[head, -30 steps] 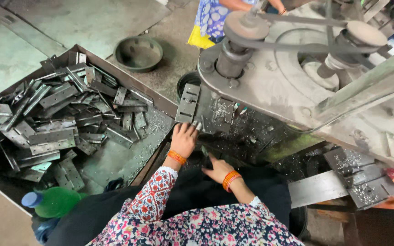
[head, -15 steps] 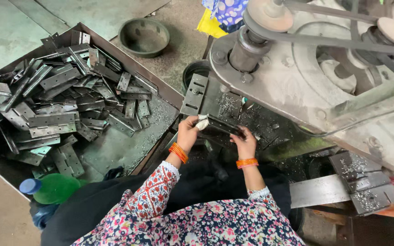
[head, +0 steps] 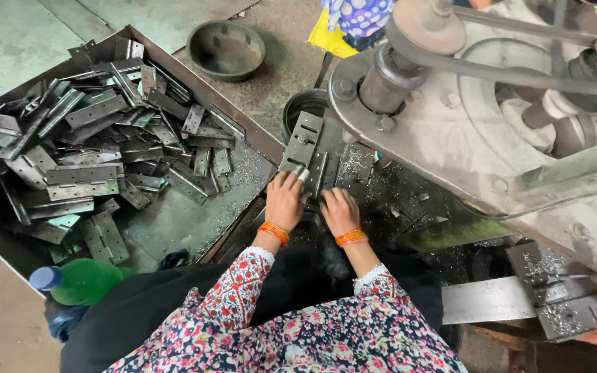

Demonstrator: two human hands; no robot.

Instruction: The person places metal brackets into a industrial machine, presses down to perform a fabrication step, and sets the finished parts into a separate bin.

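My left hand [head: 284, 199] and my right hand [head: 338, 211] lie side by side at the machine bed, both gripping a flat grey metal hinge plate [head: 310, 153] with slots in it. The plate lies under the big grey belt-driven machine [head: 478, 117]. Orange bangles circle both wrists, and the sleeves are floral. A tray [head: 174, 221] full of similar hinge plates [head: 77, 152] lies to my left.
A green plastic bottle [head: 81, 281] with a blue cap lies at the lower left. An empty round metal bowl [head: 226, 50] sits on the floor beyond the tray. Another person in patterned cloth [head: 357, 17] stands at the top. Metal brackets [head: 554, 297] jut out at lower right.
My right hand came forward from near my lap to the machine bed. Both hands then closed in together on the slotted plate, and the view swung slightly right.
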